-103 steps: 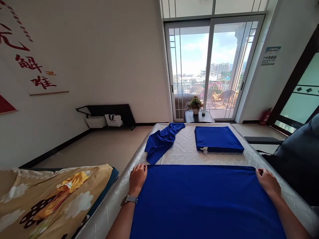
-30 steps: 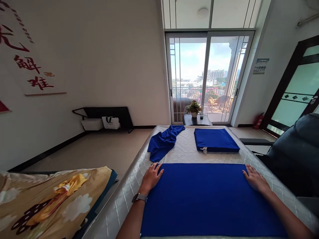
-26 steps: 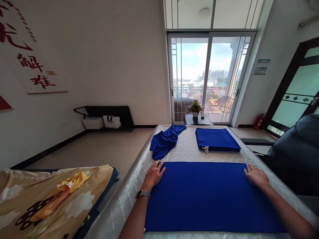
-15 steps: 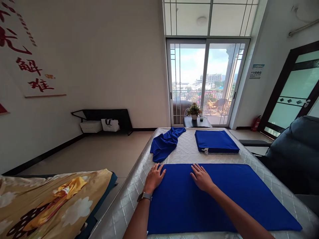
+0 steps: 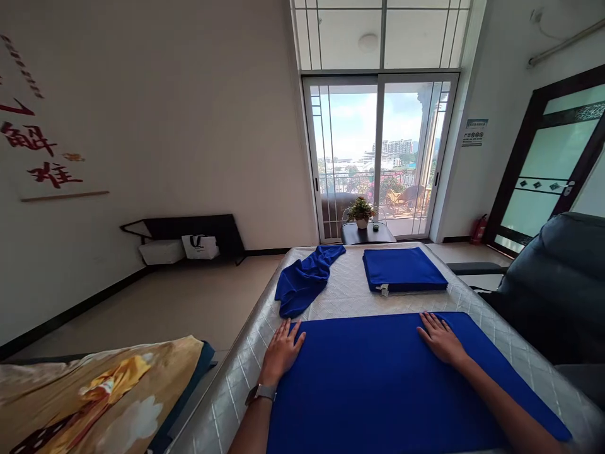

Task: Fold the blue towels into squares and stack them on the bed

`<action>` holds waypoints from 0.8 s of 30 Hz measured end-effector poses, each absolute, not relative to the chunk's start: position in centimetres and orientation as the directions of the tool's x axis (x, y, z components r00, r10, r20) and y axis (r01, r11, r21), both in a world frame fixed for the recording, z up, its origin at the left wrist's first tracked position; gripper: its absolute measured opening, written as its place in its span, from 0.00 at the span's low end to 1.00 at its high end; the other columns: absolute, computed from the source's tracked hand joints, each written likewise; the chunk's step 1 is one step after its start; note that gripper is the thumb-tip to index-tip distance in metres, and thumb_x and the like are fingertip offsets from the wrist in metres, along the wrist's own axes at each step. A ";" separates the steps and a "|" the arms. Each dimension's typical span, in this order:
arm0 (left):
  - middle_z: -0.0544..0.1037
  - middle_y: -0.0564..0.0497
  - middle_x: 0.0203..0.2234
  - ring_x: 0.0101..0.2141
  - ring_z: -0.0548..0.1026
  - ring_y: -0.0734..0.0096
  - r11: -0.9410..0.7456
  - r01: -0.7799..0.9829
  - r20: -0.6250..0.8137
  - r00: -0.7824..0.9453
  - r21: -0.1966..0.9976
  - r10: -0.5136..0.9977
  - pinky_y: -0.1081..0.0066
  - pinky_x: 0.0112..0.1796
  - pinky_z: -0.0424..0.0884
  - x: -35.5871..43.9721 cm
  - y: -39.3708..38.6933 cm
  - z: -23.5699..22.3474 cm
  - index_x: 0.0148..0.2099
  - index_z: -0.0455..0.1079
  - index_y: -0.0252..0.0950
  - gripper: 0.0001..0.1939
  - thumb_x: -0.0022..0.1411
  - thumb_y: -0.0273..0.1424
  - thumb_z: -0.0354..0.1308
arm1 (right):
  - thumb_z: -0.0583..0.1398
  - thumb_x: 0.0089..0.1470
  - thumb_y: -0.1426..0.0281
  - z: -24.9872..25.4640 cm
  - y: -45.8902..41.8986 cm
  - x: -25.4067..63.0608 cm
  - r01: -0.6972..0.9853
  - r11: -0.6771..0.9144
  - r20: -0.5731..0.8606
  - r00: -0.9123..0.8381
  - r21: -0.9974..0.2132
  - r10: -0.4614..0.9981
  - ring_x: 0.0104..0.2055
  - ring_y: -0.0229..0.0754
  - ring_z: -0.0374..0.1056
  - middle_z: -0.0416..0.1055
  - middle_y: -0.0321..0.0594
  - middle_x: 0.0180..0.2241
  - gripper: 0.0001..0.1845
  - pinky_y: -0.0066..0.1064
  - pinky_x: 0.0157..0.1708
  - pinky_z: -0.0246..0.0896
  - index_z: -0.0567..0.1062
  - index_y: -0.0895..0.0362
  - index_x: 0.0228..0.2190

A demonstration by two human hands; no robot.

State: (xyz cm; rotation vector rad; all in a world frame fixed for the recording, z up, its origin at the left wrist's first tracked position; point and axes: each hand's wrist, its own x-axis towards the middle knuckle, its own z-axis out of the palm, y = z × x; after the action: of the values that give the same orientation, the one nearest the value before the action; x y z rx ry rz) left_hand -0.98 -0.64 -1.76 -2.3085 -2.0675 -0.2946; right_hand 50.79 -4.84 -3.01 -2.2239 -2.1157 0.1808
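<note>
A smooth blue cloth (image 5: pixel 363 384) lies spread flat across the near part of the mattress (image 5: pixel 350 293). On its far left corner rests my left hand (image 5: pixel 282 348), palm down with fingers apart; a watch sits on that wrist. My right hand (image 5: pixel 442 340) lies flat near the far right edge of the same cloth, fingers stretched out. Beyond the hands, a crumpled blue cloth (image 5: pixel 309 277) is at the left and a neat folded stack of blue cloth (image 5: pixel 404 268) with a white tag is at the right.
A bed with a patterned cover (image 5: pixel 142 391) stands at lower left. A dark armchair (image 5: pixel 553 284) is close on the right. Past the mattress are a small table with a potted plant (image 5: pixel 362 213) and a sliding glass door (image 5: pixel 378 157). A black bench (image 5: pixel 193 230) stands by the wall.
My right hand has slid right along the spread cloth, away from my left hand, which stays at the far left corner. The view has shifted slightly.
</note>
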 end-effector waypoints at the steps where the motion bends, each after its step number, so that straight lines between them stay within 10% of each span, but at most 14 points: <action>1: 0.56 0.44 0.70 0.69 0.53 0.54 -0.116 0.988 0.163 0.098 0.102 0.982 0.53 0.66 0.52 -0.9 -0.6 -1.8 0.71 0.55 0.41 0.31 0.73 0.48 0.41 | 0.38 0.64 0.50 -3.5 -5.0 53.8 0.988 -0.117 -0.028 0.114 -0.104 0.993 0.74 0.46 0.35 0.41 0.40 0.72 0.42 0.45 0.71 0.30 0.49 0.60 0.70; 18: 0.57 0.43 0.70 0.69 0.55 0.55 -0.099 0.995 0.159 0.094 0.021 0.983 0.56 0.65 0.53 0.0 -0.8 -1.4 0.72 0.55 0.40 0.31 0.73 0.46 0.39 | 0.37 0.62 0.53 -6.6 -5.7 62.9 0.956 -0.293 0.040 0.293 -0.006 0.955 0.73 0.45 0.40 0.42 0.46 0.72 0.43 0.41 0.70 0.35 0.49 0.65 0.70; 24: 0.59 0.42 0.69 0.69 0.55 0.55 -0.096 0.995 0.187 0.089 0.028 0.978 0.55 0.64 0.54 0.1 -1.0 -1.3 0.71 0.56 0.40 0.30 0.73 0.45 0.40 | 0.43 0.63 0.64 -1.5 -6.2 58.6 0.949 -0.308 0.121 0.298 0.073 0.947 0.70 0.59 0.49 0.57 0.60 0.66 0.35 0.57 0.67 0.35 0.64 0.69 0.63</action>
State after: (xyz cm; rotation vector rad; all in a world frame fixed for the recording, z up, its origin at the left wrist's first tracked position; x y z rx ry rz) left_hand 0.11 -1.03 -1.31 -2.2377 -2.0370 -0.2397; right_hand 58.57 -6.20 -1.45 -2.5207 -1.8399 -0.2209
